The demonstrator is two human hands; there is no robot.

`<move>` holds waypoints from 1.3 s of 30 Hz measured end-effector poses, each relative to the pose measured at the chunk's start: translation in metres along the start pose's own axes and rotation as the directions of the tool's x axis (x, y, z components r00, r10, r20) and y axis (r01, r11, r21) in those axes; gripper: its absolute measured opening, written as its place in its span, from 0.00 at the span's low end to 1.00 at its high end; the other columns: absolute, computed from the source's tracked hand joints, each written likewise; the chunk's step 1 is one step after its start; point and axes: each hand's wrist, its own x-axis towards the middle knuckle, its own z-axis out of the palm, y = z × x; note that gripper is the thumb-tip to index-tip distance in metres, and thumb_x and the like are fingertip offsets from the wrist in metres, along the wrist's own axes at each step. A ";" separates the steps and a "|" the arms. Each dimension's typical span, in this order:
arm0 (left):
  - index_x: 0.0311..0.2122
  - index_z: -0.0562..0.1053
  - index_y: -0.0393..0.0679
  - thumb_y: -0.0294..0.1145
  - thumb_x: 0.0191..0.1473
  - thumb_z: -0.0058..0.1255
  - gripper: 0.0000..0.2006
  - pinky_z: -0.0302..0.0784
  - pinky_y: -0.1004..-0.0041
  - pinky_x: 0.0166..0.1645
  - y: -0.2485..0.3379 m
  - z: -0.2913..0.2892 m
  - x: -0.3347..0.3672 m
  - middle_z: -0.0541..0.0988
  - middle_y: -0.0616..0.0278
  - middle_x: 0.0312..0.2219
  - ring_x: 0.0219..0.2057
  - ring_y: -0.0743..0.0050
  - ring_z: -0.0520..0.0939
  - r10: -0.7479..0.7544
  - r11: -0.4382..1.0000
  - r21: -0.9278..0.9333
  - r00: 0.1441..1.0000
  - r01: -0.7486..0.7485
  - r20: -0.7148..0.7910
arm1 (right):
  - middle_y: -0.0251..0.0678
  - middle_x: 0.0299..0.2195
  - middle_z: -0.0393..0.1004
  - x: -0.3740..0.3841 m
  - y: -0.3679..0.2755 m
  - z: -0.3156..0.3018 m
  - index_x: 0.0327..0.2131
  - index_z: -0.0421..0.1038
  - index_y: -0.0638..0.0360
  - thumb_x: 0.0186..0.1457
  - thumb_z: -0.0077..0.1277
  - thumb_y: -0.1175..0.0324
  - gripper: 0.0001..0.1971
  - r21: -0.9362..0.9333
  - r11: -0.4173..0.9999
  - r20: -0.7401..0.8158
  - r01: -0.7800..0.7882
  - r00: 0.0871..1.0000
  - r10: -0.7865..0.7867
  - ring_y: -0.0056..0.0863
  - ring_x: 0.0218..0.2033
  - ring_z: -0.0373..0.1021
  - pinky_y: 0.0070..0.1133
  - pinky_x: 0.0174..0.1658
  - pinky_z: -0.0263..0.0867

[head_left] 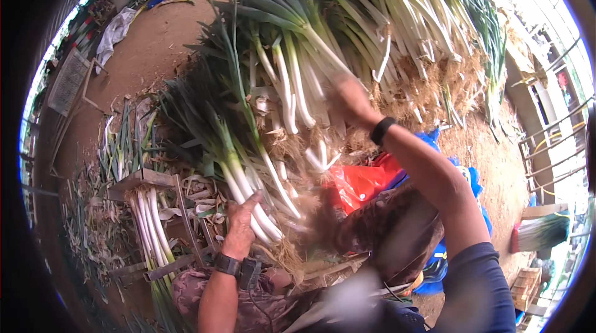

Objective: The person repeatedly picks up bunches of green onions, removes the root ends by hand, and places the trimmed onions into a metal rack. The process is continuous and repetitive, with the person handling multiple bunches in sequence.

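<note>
My left hand (241,224) is closed around a few leeks with white stalks (237,179), held slantwise above my lap. Their dark green leaves point up and away, and their tangled roots (284,257) hang toward my knees. Farther off, my right hand (352,100) reaches to the near side of a large heap of leeks (406,7). A thick leek stalk (326,46) runs down to that hand. Motion smears its fingers, so their grip does not show clearly. Loose leeks (297,88) with roots lie between my two hands.
On my left, a wooden frame (144,179) holds several leeks upright. Leaf scraps (87,209) litter the ground around it. A red plastic sheet (360,183) lies by my right knee. Wooden crates (526,288) and a bundle of greens (541,234) stand at far right.
</note>
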 end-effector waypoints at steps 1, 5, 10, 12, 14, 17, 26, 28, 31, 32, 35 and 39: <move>0.43 0.79 0.32 0.27 0.49 0.68 0.16 0.85 0.66 0.29 0.002 0.001 -0.006 0.83 0.54 0.32 0.25 0.67 0.84 -0.010 0.999 -0.041 0.999 0.012 0.040 | 0.52 0.37 0.77 0.002 0.035 0.011 0.49 0.70 0.65 0.60 0.54 0.61 0.19 -0.138 0.976 -0.110 -0.166 0.982 0.151 0.46 0.39 0.74 0.37 0.42 0.73; 0.49 0.78 0.37 0.35 0.62 0.55 0.15 0.83 0.70 0.43 -0.004 -0.009 -0.025 0.83 0.60 0.37 0.37 0.71 0.85 0.048 0.993 -0.119 0.942 -0.009 0.332 | 0.46 0.37 0.80 -0.015 0.145 0.041 0.44 0.76 0.59 0.63 0.49 0.59 0.15 -0.006 0.802 0.153 -0.598 0.792 0.591 0.44 0.36 0.75 0.39 0.39 0.70; 0.59 0.72 0.41 0.35 0.67 0.46 0.19 0.73 0.69 0.57 -0.027 -0.020 -0.026 0.78 0.61 0.51 0.52 0.71 0.78 0.096 0.935 0.282 0.918 -0.216 0.384 | 0.28 0.25 0.71 -0.021 0.145 0.013 0.35 0.77 0.58 0.57 0.58 0.55 0.14 0.348 0.772 0.470 -0.532 0.811 0.347 0.21 0.24 0.68 0.24 0.26 0.62; 0.57 0.72 0.40 0.41 0.66 0.47 0.20 0.73 0.67 0.56 -0.039 -0.011 -0.012 0.79 0.61 0.48 0.50 0.70 0.78 0.138 0.904 0.345 0.936 -0.253 0.324 | 0.28 0.35 0.76 -0.013 0.127 -0.002 0.44 0.76 0.56 0.55 0.62 0.57 0.18 0.352 0.657 0.578 -0.666 0.707 0.407 0.22 0.32 0.72 0.23 0.32 0.68; 0.49 0.76 0.40 0.40 0.65 0.50 0.16 0.76 0.67 0.53 -0.048 -0.002 -0.002 0.81 0.60 0.43 0.47 0.68 0.80 0.379 0.778 0.384 0.859 -0.497 0.345 | 0.28 0.37 0.76 -0.010 0.108 -0.013 0.52 0.75 0.55 0.58 0.59 0.59 0.20 0.448 0.705 0.529 -0.549 0.799 0.286 0.21 0.32 0.72 0.21 0.33 0.68; 0.42 0.79 0.38 0.38 0.63 0.52 0.13 0.79 0.70 0.48 -0.052 0.001 -0.003 0.84 0.55 0.39 0.44 0.65 0.83 0.433 0.881 0.123 0.883 -0.457 0.179 | 0.32 0.42 0.78 -0.005 0.090 -0.022 0.63 0.68 0.51 0.67 0.50 0.60 0.23 0.570 0.290 0.696 -0.769 0.639 0.327 0.17 0.35 0.71 0.14 0.35 0.68; 0.44 0.81 0.37 0.34 0.65 0.49 0.13 0.78 0.75 0.47 -0.022 -0.015 -0.026 0.84 0.58 0.40 0.41 0.75 0.82 0.324 0.945 -0.159 0.877 -0.284 0.356 | 0.37 0.47 0.78 0.016 0.051 -0.014 0.57 0.72 0.56 0.66 0.51 0.59 0.20 0.689 0.399 0.581 -0.605 0.791 0.195 0.22 0.39 0.76 0.19 0.36 0.72; 0.41 0.81 0.37 0.33 0.61 0.54 0.11 0.78 0.77 0.40 -0.022 -0.014 -0.021 0.83 0.59 0.38 0.36 0.77 0.83 0.328 0.934 0.073 0.923 -0.349 0.202 | 0.35 0.42 0.80 0.022 0.042 -0.012 0.53 0.76 0.58 0.64 0.55 0.62 0.17 0.679 0.334 0.604 -0.654 0.756 0.253 0.23 0.37 0.77 0.21 0.35 0.72; 0.38 0.80 0.36 0.29 0.57 0.60 0.08 0.77 0.79 0.34 -0.021 -0.013 -0.017 0.83 0.60 0.34 0.31 0.80 0.83 0.183 0.981 -0.090 0.966 -0.169 0.182 | 0.42 0.50 0.76 0.027 0.015 -0.015 0.63 0.66 0.56 0.57 0.60 0.56 0.32 0.006 0.852 0.273 -0.523 0.821 0.502 0.31 0.40 0.78 0.26 0.36 0.74; 0.38 0.81 0.36 0.27 0.57 0.58 0.07 0.77 0.76 0.33 -0.019 -0.014 -0.018 0.84 0.60 0.33 0.30 0.79 0.83 0.152 0.986 -0.095 0.970 -0.136 0.190 | 0.45 0.56 0.73 0.026 0.000 -0.018 0.68 0.60 0.53 0.56 0.60 0.57 0.37 -0.344 0.855 0.077 -0.389 0.895 0.438 0.34 0.44 0.79 0.27 0.37 0.75; 0.38 0.82 0.33 0.21 0.59 0.50 0.09 0.80 0.70 0.34 -0.004 -0.023 -0.041 0.85 0.56 0.31 0.30 0.74 0.84 0.411 0.893 0.045 0.853 -0.447 0.323 | 0.46 0.65 0.63 0.023 -0.068 -0.037 0.72 0.49 0.44 0.58 0.62 0.60 0.43 -0.069 0.982 0.225 -0.175 0.956 0.186 0.44 0.54 0.74 0.34 0.57 0.74; 0.40 0.81 0.31 0.31 0.63 0.47 0.14 0.81 0.72 0.41 0.031 -0.045 -0.109 0.85 0.55 0.32 0.36 0.73 0.85 0.499 0.847 -0.110 0.708 -0.519 0.500 | 0.38 0.71 0.58 -0.015 -0.206 -0.041 0.70 0.55 0.45 0.53 0.61 0.73 0.42 0.243 0.840 0.302 0.485 0.785 -0.541 0.37 0.72 0.53 0.38 0.74 0.47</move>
